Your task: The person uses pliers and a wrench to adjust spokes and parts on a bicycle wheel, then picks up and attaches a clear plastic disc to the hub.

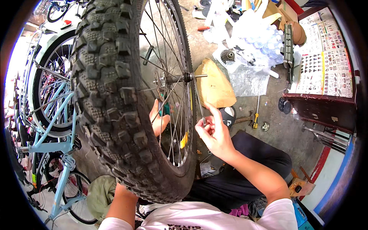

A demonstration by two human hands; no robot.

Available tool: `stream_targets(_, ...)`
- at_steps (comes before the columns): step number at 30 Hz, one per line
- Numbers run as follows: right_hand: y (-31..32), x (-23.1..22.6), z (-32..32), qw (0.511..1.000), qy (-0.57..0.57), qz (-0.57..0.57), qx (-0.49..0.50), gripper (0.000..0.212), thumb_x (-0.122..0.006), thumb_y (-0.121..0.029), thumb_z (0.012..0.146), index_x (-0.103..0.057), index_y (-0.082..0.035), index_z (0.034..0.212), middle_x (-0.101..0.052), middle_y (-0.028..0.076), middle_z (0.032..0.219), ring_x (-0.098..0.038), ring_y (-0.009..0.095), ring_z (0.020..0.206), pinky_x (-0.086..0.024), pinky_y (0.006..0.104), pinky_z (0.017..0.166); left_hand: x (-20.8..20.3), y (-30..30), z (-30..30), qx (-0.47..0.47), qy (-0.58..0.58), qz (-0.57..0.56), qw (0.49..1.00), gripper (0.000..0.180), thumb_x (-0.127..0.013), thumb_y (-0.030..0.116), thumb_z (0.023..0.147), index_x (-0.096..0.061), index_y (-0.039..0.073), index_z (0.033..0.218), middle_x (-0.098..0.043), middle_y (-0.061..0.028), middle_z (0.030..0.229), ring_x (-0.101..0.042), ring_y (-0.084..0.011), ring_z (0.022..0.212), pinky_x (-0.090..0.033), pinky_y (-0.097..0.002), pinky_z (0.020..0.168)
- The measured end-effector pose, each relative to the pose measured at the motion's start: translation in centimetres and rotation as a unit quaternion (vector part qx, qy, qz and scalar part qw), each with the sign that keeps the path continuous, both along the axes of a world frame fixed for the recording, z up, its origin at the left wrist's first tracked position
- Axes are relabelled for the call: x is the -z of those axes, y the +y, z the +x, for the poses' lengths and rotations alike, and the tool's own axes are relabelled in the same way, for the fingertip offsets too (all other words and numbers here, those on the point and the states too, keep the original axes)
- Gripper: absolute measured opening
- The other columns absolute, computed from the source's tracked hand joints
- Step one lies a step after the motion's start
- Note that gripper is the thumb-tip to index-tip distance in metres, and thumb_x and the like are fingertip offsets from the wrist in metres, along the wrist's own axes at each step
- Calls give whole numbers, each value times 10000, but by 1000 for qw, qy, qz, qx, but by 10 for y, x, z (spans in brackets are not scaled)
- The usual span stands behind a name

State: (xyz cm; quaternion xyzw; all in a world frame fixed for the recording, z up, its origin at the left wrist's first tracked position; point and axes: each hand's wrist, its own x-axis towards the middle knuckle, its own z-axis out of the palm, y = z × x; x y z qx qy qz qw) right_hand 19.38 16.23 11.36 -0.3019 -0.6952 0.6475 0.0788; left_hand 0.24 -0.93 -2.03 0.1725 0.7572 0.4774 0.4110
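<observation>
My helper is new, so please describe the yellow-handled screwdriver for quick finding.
Start at the big bicycle wheel, then look right, past the person's right hand, to the floor. The screwdriver lies beside a wooden-handled tool; its yellow handle and long thin shaft set it apart.

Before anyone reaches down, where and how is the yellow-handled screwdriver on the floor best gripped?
Grip the screwdriver, probably, by its yellow handle, from above on the near side. The handle is thicker than the shaft and points toward the person; a wooden-handled tool lies close on its left.
</observation>
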Motion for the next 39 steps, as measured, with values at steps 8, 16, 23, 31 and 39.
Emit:
stream_targets(8, 82, -50, -93, 953, 67, 270, -117, 383, -670, -284, 960, -618, -115, 1299, -698, 127, 1025, -665, 208, 767, -533, 355, 706, -3, 5, 13, -51, -10, 77, 996, 568, -538, -68, 785, -485, 49, 1338, -656, -71, 1116, -660, -186, 1018, -514, -309, 822)
stream_targets(16, 182, 51, -203, 986, 84, 142, -18, 273, -599, -281, 998, -678, -110, 1195, -650, -3, 957, -576, 86, 767, -467, 245, 657, -12, 8, 1, -16, -45, -13, 999, 556, -555, -74, 814, -490, 71, 1347, -637, -59, 1141, -663, -187, 1024, -519, -309, 825)
stream_targets(23, 145, 177, -151, 992, -20, -127, 5, 222, -569, -229, 1011, -673, -52, 1096, -683, 42, 929, -640, 119, 792, -516, 286, 645, -12, -2, -4, -10, -3, -53, 999, 776, -597, 58, 821, -293, -26, 1530, -638, -120, 976, -570, -198, 806, -482, -327, 745)
stream_targets(31, 29, 123, -30, 980, -69, -146, 116, 349, -526, -266, 1056, -601, 1, 1267, -666, 51, 939, -648, 117, 718, -515, 268, 615, -17, 15, -2, -83, -125, 18, 989, 510, -560, -70, 814, -522, 58, 1307, -665, -55, 1091, -658, -164, 961, -514, -298, 813)
stream_targets(39, 10, -18, -13, 999, 35, 34, 17, 487, -710, -117, 927, -543, -68, 1382, -649, 68, 986, -637, 114, 724, -533, 264, 679, -7, 6, 1, -14, -29, 31, 999, 595, -555, -100, 789, -485, 51, 1360, -653, -60, 1131, -658, -184, 1004, -507, -319, 889)
